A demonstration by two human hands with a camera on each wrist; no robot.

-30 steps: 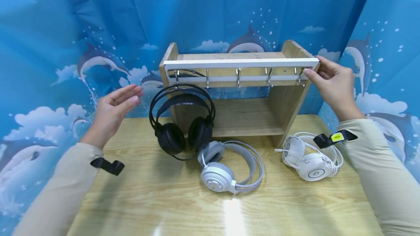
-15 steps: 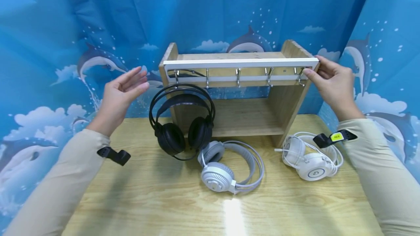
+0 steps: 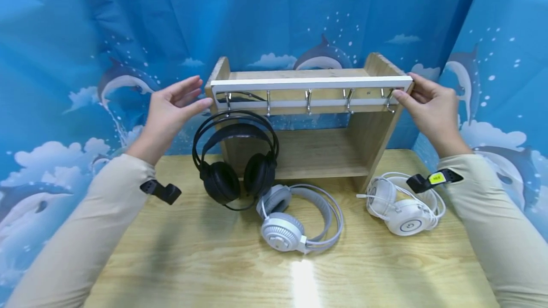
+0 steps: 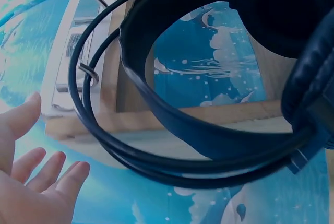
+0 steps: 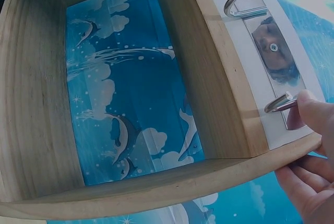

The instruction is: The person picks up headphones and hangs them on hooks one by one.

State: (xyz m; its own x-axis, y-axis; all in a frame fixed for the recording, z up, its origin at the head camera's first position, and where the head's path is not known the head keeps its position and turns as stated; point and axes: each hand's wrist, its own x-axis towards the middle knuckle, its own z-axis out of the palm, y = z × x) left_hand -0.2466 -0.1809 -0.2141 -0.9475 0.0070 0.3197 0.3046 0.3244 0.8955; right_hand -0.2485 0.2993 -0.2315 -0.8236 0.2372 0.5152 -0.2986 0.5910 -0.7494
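Observation:
My right hand [image 3: 436,113] grips the right end of the white hook rack [image 3: 317,81], thumb in front by the last hook [image 5: 279,103] and fingers behind the side panel of the wooden shelf [image 3: 321,153]. At the rack's left end my left hand [image 3: 169,110] is held up with fingers extended. In the left wrist view a small gap shows between its thumb and the rack. Black headphones [image 3: 257,175] hang by their headband wires from the leftmost hook [image 4: 90,72].
Grey-white headphones [image 3: 282,232] lie on the wooden table [image 3: 205,260] in front of the shelf. To the right, white headphones [image 3: 408,217] with a microphone boom and coiled cable lie beside the shelf. A blue dolphin-print curtain [image 3: 265,13] stands behind.
My left hand has moved right and up, to the left end of the rack. My right hand keeps its hold there, and the headphones have stayed in place.

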